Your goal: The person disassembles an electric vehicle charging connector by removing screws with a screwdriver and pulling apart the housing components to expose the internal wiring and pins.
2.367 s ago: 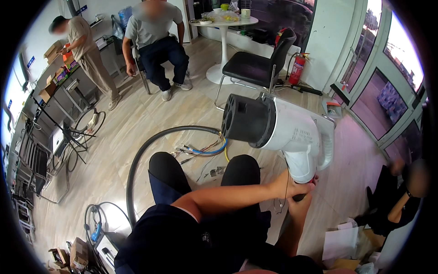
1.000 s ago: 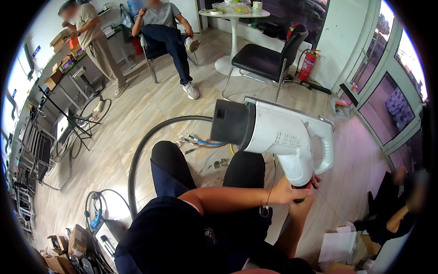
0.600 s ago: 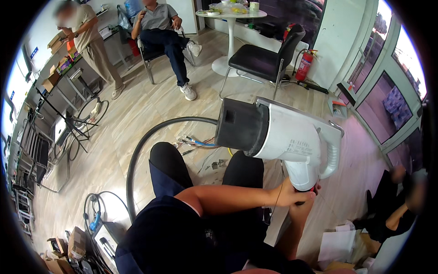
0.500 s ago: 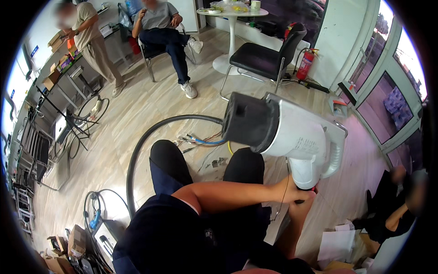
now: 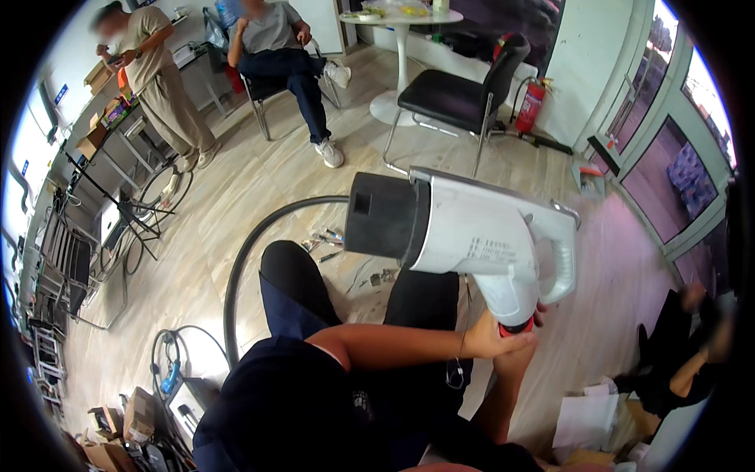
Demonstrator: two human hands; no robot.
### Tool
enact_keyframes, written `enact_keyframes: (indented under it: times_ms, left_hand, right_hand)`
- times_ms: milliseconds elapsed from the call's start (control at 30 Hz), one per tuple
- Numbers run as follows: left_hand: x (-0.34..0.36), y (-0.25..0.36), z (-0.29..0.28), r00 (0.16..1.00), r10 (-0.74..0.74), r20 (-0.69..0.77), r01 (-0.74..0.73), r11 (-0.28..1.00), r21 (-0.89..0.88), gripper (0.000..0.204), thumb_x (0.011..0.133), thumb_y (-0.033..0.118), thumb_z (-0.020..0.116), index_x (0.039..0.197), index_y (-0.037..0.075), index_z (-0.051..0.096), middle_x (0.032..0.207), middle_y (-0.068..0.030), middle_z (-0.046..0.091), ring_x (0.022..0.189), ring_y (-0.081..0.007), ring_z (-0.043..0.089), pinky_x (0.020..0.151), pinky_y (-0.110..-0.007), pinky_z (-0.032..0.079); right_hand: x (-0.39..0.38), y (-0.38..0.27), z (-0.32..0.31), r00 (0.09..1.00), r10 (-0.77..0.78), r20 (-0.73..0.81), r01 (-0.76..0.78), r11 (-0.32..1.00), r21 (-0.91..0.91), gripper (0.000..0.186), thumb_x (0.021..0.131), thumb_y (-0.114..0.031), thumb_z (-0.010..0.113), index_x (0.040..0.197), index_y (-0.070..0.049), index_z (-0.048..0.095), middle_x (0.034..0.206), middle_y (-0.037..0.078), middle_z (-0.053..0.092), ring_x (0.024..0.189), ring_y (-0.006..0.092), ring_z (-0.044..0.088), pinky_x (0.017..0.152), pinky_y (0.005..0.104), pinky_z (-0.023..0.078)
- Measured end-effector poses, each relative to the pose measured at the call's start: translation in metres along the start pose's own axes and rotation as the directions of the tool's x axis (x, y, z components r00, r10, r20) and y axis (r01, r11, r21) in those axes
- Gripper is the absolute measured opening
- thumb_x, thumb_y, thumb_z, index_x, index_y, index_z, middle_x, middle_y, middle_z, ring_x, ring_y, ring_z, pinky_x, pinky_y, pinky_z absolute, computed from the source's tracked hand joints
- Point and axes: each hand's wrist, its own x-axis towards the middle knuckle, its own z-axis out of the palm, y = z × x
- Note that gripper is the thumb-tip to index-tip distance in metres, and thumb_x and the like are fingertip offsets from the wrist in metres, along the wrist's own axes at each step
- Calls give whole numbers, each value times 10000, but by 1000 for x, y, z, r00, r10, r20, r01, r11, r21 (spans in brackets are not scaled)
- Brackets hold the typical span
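A large white connector gun [image 5: 472, 228] with a black cylindrical head [image 5: 377, 216], a looped handle and a red ring at its bottom is held upright above my right knee, its head pointing left. My left hand [image 5: 491, 337] reaches across and is wrapped round the bottom end by the red ring. My right hand [image 5: 515, 354] grips there too, just under my left, partly hidden by it. A thin dangling wire [image 5: 456, 370] hangs beside my left wrist. A thick black cable [image 5: 240, 267] curves over the floor behind the gun, near loose coloured wires [image 5: 329, 236].
Two people [image 5: 153, 86] [image 5: 287, 82] are at the back, by a black chair [image 5: 440, 102], white table [image 5: 401, 20] and extinguisher [image 5: 528, 108]. A third person [image 5: 668, 354] is low at the right, near papers [image 5: 582, 417]. Glass doors [image 5: 645, 177] stand right; boxes [image 5: 138, 413] and coiled cables lie lower left.
Since half a second ago the gun has shifted left and turned slightly side-on, with both hands still on its bottom end. The standing person's hands and stance have shifted slightly.
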Motion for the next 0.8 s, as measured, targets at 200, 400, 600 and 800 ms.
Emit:
enact_keyframes:
  times_ms: [200,400,600,800]
  left_hand:
    - [4,0,-5,987,-118,107,124,991,-53,323,881,86,701,1153,-2,550,1134,-137,632,1182,-263,583,993,-415,455]
    - [23,7,-22,947,-263,185,272,962,-25,406,887,160,721,1223,18,543,1209,-117,599,1129,-206,580,965,-371,473]
    - [10,-7,-10,966,-241,94,259,897,-359,364,852,95,746,1123,66,504,1223,-179,578,1208,-338,558,1011,-465,466]
    - [13,-11,-16,966,-224,130,253,925,-284,275,803,7,755,1000,47,568,1027,-141,662,1089,-275,618,1111,-538,382]
  right_hand:
    - [-3,16,-6,999,-46,-21,44,998,-53,422,846,-200,661,1212,6,626,1084,184,693,1065,322,647,990,431,446]
    - [9,27,-16,994,113,8,-112,994,-17,470,696,-226,804,1090,-10,663,895,185,707,843,353,701,759,369,528]
    - [-1,15,-18,974,227,22,-226,973,-36,357,694,-206,806,991,-47,687,829,178,691,803,361,691,684,391,526]
    - [-6,13,-11,984,179,-13,-180,981,-67,392,716,-157,789,1070,-30,680,845,166,697,781,303,684,694,365,521]
